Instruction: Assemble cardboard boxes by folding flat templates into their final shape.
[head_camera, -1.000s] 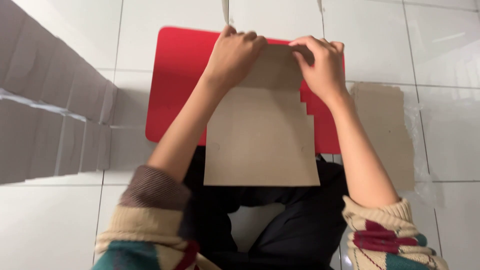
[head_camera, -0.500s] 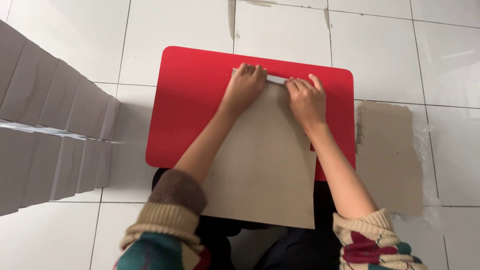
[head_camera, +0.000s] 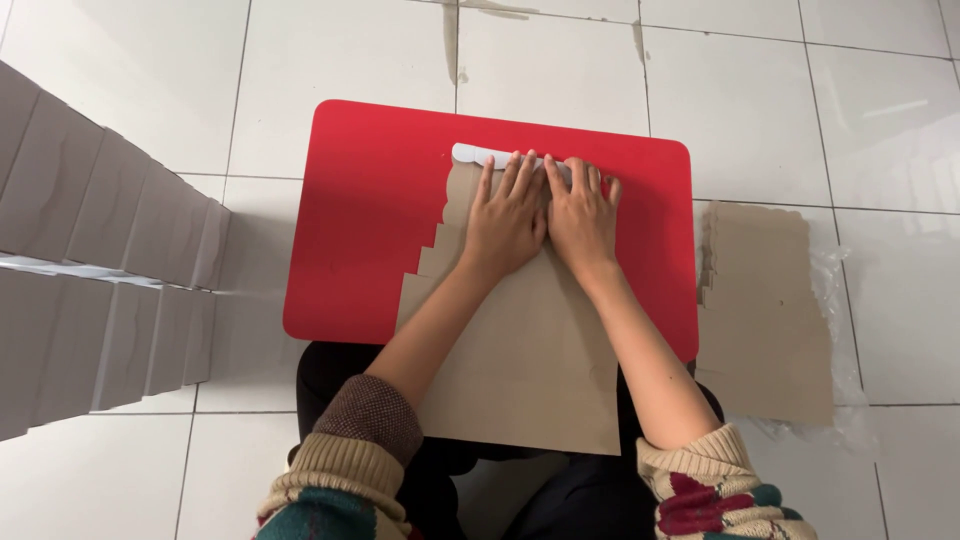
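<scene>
White tiled floor (head_camera: 560, 70) all around, w/ a red surface (head_camera: 370, 200) (small tray-style table, rounded corners) sitting over the person's lap. On it lies a flat brown paper piece (head_camera: 530, 370), prob a bag or envelope blank, stepped/notched along its left edge, its lower part hanging off the near side of the surface toward the knees. Top end has a white strip (head_camera: 478, 155) showing, looks like a folded-over flap or adhesive liner, can't tell which. Left hand (head_camera: 505, 220) and right hand (head_camera: 582, 215) are side by side, touching, both flat w/ fingers spread and palms down, pressing right on that top edge — so no real grip on anything, just open hands bearing down on the paper. Progress-wise, imo the top fold is laid over and being creased/pressed; the stepped left side looks unfolded yet, so prob more folds left on this piece. Left of the surface there are long rows of grey-brown pieces (head_camera: 100, 260) overlapped like shingles on the floor, looks like finished ones. Right of the surface, a small stack of brown blanks (head_camera: 765, 310) on clear plastic wrap (head_camera: 850, 300), so plenty left to do.
</scene>
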